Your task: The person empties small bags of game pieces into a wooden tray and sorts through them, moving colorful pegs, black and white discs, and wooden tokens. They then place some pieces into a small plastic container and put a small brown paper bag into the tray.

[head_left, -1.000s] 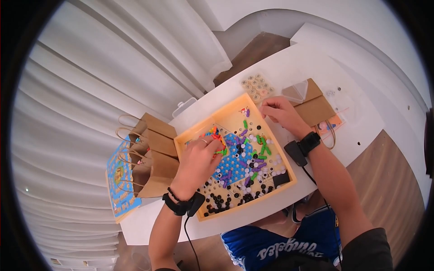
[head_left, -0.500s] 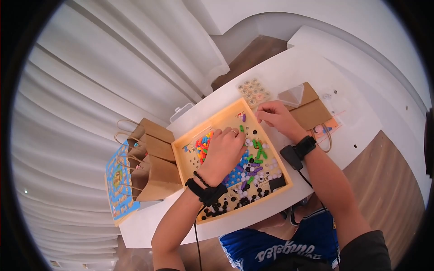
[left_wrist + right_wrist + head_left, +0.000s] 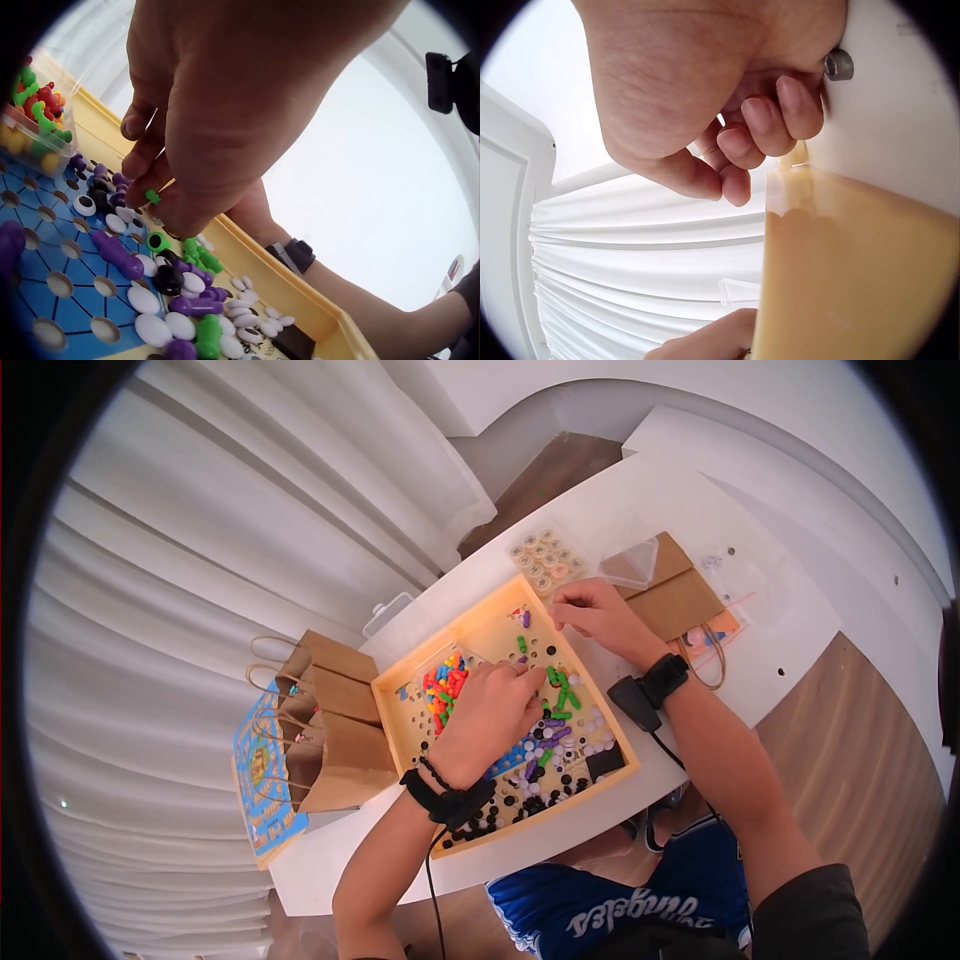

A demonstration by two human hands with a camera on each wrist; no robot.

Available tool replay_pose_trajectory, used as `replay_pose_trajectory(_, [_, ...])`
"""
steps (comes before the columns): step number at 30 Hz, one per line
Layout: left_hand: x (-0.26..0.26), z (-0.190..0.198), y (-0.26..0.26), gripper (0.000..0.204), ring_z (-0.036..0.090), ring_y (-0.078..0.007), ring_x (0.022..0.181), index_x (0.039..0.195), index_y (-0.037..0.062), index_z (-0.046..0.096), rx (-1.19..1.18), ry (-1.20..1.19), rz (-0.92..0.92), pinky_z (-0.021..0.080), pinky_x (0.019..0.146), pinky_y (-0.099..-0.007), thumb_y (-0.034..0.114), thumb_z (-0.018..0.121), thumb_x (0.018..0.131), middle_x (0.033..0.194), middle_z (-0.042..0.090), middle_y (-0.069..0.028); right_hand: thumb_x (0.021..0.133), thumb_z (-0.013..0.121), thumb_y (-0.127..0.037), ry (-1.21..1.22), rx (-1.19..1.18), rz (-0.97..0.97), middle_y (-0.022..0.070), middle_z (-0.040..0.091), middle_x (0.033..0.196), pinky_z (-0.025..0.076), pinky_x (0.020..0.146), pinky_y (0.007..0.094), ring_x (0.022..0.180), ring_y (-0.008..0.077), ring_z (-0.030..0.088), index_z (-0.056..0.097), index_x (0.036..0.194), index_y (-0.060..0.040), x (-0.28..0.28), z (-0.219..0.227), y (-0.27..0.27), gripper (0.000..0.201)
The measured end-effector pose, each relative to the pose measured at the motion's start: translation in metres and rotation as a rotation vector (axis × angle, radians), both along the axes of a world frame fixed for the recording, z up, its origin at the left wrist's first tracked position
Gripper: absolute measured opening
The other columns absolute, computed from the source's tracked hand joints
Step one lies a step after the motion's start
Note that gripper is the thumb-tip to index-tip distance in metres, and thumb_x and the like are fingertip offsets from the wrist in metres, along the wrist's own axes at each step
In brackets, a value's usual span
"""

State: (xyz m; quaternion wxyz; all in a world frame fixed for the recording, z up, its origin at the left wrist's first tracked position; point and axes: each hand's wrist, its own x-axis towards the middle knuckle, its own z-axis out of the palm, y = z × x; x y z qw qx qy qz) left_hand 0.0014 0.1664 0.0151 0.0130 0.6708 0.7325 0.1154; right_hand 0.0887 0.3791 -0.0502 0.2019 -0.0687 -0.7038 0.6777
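In the head view my left hand [image 3: 490, 710] hovers over the middle of a wooden tray [image 3: 540, 813]. Its thumb and fingertips pinch a small green peg [image 3: 152, 196], seen in the left wrist view, above loose green pegs [image 3: 201, 255]. Below lies a blue game board [image 3: 52, 247] with round holes, scattered with purple pegs [image 3: 116, 255] and white pieces [image 3: 154, 328]. A clear box [image 3: 445, 685] of mixed coloured pegs stands left of this hand. My right hand [image 3: 605, 615] rests by the tray's far right edge, fingers loosely curled and holding nothing.
Brown paper bags [image 3: 345, 730] stand left of the tray, beside a blue printed board [image 3: 262, 760]. Behind it sits a set of round chess discs [image 3: 545, 560]. A flat paper bag [image 3: 680, 600] with a clear lid [image 3: 630, 565] lies at the right. Black pieces [image 3: 475, 825] crowd the near corner.
My left hand has moved right, from the clear box of pegs to the loose green pegs over the board. The right hand stays by the tray edge.
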Motion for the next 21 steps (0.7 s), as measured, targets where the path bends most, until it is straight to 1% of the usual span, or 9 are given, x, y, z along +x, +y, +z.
replay_pose_trajectory(3, [0.001,0.002,-0.003,0.013,0.066,-0.0376,0.086,0.092,0.0009,0.067,-0.033,-0.067,0.018,0.053,0.082,-0.0482,0.004,0.07,0.08,0.084,0.067,-0.0159,0.096,0.065,-0.018,0.003,-0.005,0.007,-0.0013,0.064,0.073,0.044,0.069,0.0251,0.071,0.0052,0.055,0.066,0.077,-0.0012,0.0,-0.001,0.0,0.025])
replay_pose_trajectory(5, [0.0,0.002,-0.004,0.012,0.067,-0.0385,0.087,0.092,0.0006,0.069,-0.054,-0.111,-0.01,0.053,0.083,-0.0481,0.003,0.069,0.081,0.087,0.069,-0.0167,0.096,0.065,-0.018,0.008,0.01,0.014,-0.0012,0.065,0.074,0.044,0.07,0.025,0.072,0.0053,0.055,0.066,0.077,-0.0011,0.0,-0.001,0.001,0.026])
replay_pose_trajectory(9, [0.002,0.004,-0.005,0.011,0.067,-0.0387,0.087,0.094,0.0012,0.07,-0.002,-0.144,0.014,0.053,0.081,-0.0485,0.004,0.07,0.083,0.087,0.069,-0.0172,0.096,0.065,-0.017,0.009,-0.008,0.008,-0.0006,0.065,0.074,0.045,0.07,0.0252,0.072,0.0058,0.056,0.065,0.077,-0.0008,0.0,-0.001,0.0,0.025])
replay_pose_trajectory(11, [0.008,0.011,-0.006,0.011,0.067,-0.0388,0.088,0.094,0.0015,0.07,-0.121,-0.177,0.114,0.054,0.079,-0.0483,0.007,0.072,0.085,0.088,0.07,-0.0181,0.096,0.065,-0.017,0.007,-0.016,-0.002,-0.0005,0.065,0.074,0.045,0.071,0.0253,0.072,0.006,0.056,0.065,0.077,-0.0006,0.0,-0.002,0.0,0.025])
replay_pose_trajectory(15, [0.013,0.008,-0.009,0.014,0.068,-0.0392,0.088,0.096,0.0018,0.069,-0.153,-0.202,0.058,0.054,0.079,-0.0483,0.009,0.075,0.085,0.089,0.07,-0.0185,0.096,0.065,-0.017,0.013,-0.004,-0.003,0.0003,0.065,0.074,0.045,0.07,0.0258,0.072,0.0061,0.057,0.065,0.077,0.0,-0.001,-0.002,-0.001,0.026])
replay_pose_trajectory(17, [0.012,0.0,-0.01,0.016,0.068,-0.0394,0.09,0.098,0.0021,0.069,-0.104,-0.179,-0.012,0.055,0.08,-0.048,0.009,0.076,0.084,0.09,0.07,-0.0182,0.096,0.065,-0.017,0.018,-0.003,0.0,0.0006,0.065,0.073,0.045,0.07,0.026,0.072,0.0061,0.057,0.065,0.077,0.0001,-0.002,-0.002,0.0,0.026])
replay_pose_trajectory(21, [0.012,-0.002,-0.01,0.018,0.068,-0.0394,0.091,0.099,0.0024,0.068,-0.09,-0.148,-0.014,0.056,0.081,-0.0477,0.008,0.076,0.084,0.09,0.071,-0.0174,0.096,0.065,-0.017,-0.001,0.026,0.004,0.0004,0.065,0.073,0.045,0.069,0.0261,0.071,0.0061,0.057,0.065,0.077,0.0003,-0.001,-0.002,0.001,0.026])
